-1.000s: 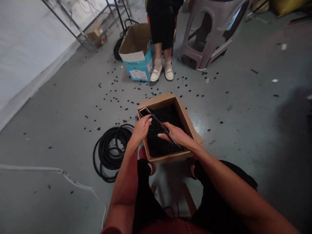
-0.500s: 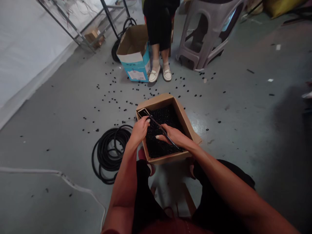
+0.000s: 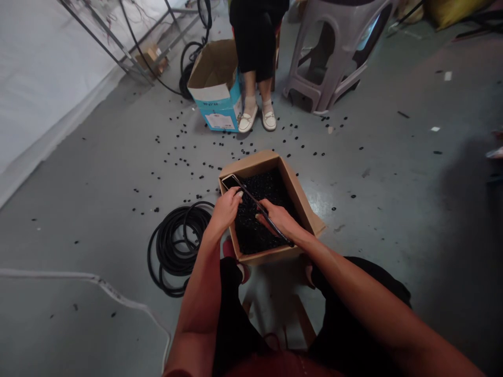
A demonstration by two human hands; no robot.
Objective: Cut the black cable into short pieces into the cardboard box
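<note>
A brown cardboard box (image 3: pixel 304 201) full of small black pieces stands on the floor in front of my knees. A thin black rod or cable (image 3: pixel 251 198) runs slantwise over the box. My left hand (image 3: pixel 226 208) is closed on the rod's upper end at the box's left wall. My right hand (image 3: pixel 281 220) grips the same rod lower down, fingers curled round it above the black pieces. A dark flat object (image 3: pixel 229 180) leans in the box's far left corner.
A coil of black hose (image 3: pixel 176 246) lies left of the box. Small black pieces are scattered over the grey floor. A seated person's legs and white shoes (image 3: pixel 257 119) are ahead, beside an open blue-and-brown carton (image 3: pixel 216 86) and a grey plastic stool (image 3: pixel 334 52). A white cord (image 3: pixel 118 298) crosses the lower left.
My right hand's fingers have curled tighter round the rod. A black hose near the far carton has swung up at the top. My left hand has barely moved.
</note>
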